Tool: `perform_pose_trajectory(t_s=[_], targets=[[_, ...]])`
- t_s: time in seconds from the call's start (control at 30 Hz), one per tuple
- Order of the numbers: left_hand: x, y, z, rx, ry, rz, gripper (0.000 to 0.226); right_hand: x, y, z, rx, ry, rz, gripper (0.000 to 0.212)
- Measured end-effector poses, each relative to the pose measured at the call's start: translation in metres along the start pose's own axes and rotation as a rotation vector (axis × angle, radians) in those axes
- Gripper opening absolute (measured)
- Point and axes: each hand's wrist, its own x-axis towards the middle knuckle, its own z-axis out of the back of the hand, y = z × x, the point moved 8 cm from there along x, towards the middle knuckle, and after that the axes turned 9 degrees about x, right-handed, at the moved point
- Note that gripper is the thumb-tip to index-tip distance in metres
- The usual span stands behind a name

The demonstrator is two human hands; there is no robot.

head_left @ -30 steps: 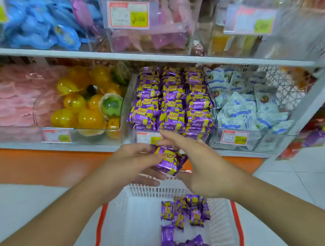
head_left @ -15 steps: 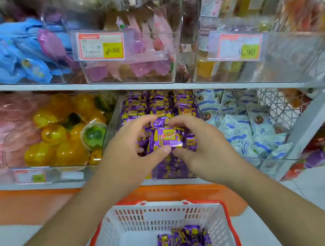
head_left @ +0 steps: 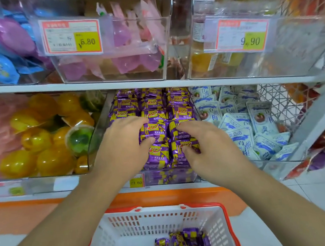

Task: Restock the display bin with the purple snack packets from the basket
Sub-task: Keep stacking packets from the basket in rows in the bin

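From here I judge the restock well along but unfinished. The display bin (head_left: 105, 117) on the lower shelf (head_left: 73, 88) is packed with rows of purple snack packets (head_left: 151, 104) nearly to its front, while the white basket (head_left: 148, 220) below holds a small cluster (head_left: 182, 245). My left hand (head_left: 124, 145) and right hand (head_left: 206, 144) rest on the front packets, fingers (head_left: 186, 128) loosely curved; whether either grips one, I cannot tell.

Price tags (head_left: 71, 37) read 6.80 – and 9.90 (head_left: 241, 35) – on upper bins; lower tag (head_left: 136, 180) 23.60.
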Motion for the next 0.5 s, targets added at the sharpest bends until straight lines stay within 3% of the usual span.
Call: perform_pose_trajectory(t_s=[0.23,0.37,0.5], targets=[[-0.021,-0.028,-0.003,0.118,-0.099,-0.147,0.035,-0.003,0.005,-0.001,-0.029,-0.008,0.029,0.050],[-0.041,-0.043,-0.020,0.149,0.009,-0.160,0.061,-0.004,0.007,-0.004,-0.034,-0.009,0.033,0.052],[-0.045,-0.042,-0.032,0.164,0.036,-0.171,0.066,-0.008,0.008,-0.009,-0.074,0.002,0.046,0.057]])
